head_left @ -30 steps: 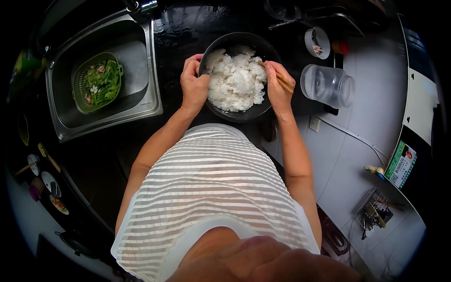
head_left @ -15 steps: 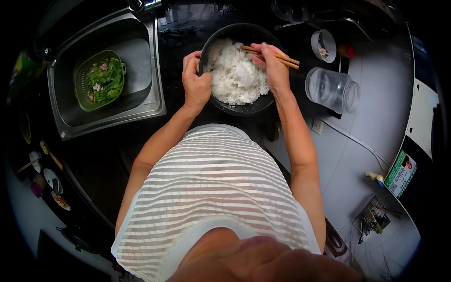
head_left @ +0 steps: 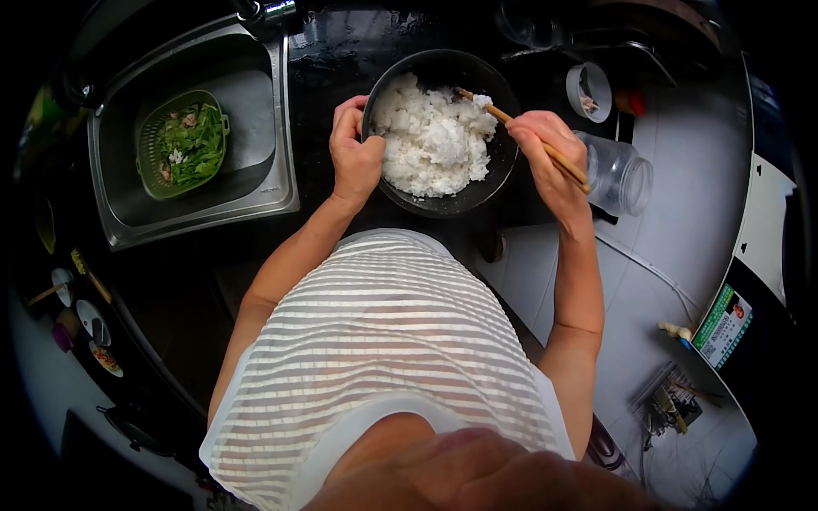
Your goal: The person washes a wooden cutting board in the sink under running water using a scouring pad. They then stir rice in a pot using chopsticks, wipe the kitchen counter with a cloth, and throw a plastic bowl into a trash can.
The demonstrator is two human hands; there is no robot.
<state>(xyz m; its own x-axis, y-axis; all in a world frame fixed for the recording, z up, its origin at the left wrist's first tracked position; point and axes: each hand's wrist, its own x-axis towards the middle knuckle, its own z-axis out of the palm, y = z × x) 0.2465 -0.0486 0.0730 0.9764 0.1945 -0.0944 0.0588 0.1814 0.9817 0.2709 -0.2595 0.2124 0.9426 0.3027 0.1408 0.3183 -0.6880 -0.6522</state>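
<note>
A dark round pot [head_left: 503, 175] holds a mound of white rice [head_left: 439, 140], which leaves part of its bottom bare at the upper right. My left hand [head_left: 355, 157] grips the pot's left rim, thumb inside and fingers around the outside. Wooden chopsticks [head_left: 503, 117] are held in my right hand [head_left: 554, 162], just right of the pot. Their tips reach over the rim into its upper right part, with a small lump of rice near them.
At the left, a sink [head_left: 247, 115] contains a green basket [head_left: 145, 149] of leafy greens. A clear jar [head_left: 626, 179] lies behind my right hand, with a white bowl [head_left: 599, 89] above it. Small dishes [head_left: 89, 319] stand at the far left.
My right hand has moved right and a little down, out from over the pot, with the chopsticks now slanting down to the right. My left hand keeps its hold on the rim.
</note>
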